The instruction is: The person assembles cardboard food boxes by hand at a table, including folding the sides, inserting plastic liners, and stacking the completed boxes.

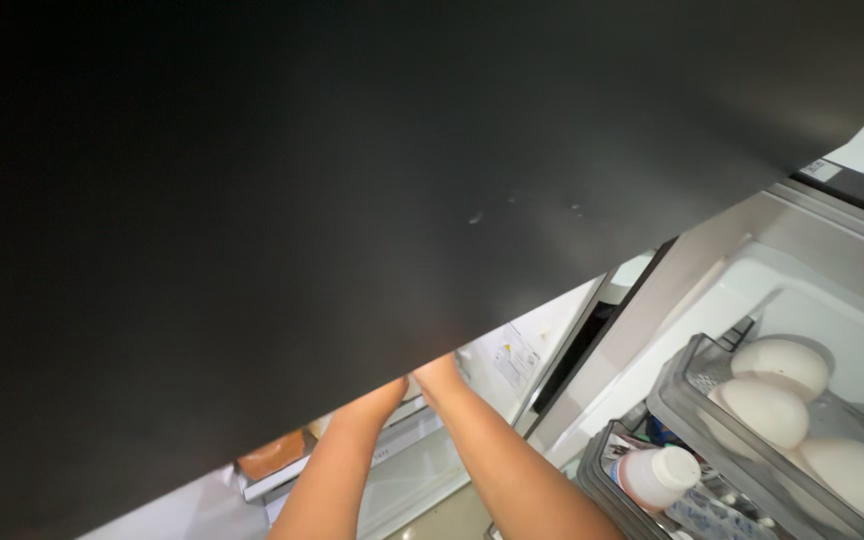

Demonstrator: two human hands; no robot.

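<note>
Fridge drawer [402,470] lies under our two forearms; our left hand [384,392] and right hand [439,372] vanish behind the dark door [302,200], so we cannot tell either grip.

— What fills most of the view?
— A broad, dark matte refrigerator door [302,200], with faint smudges, hanging overhead.
— And to the right?
— The white inside of an open door [832,300], brightly lit, with a clear shelf bin [692,385].
— The floor?
— A pale strip of floor [452,515] shows below.
</note>
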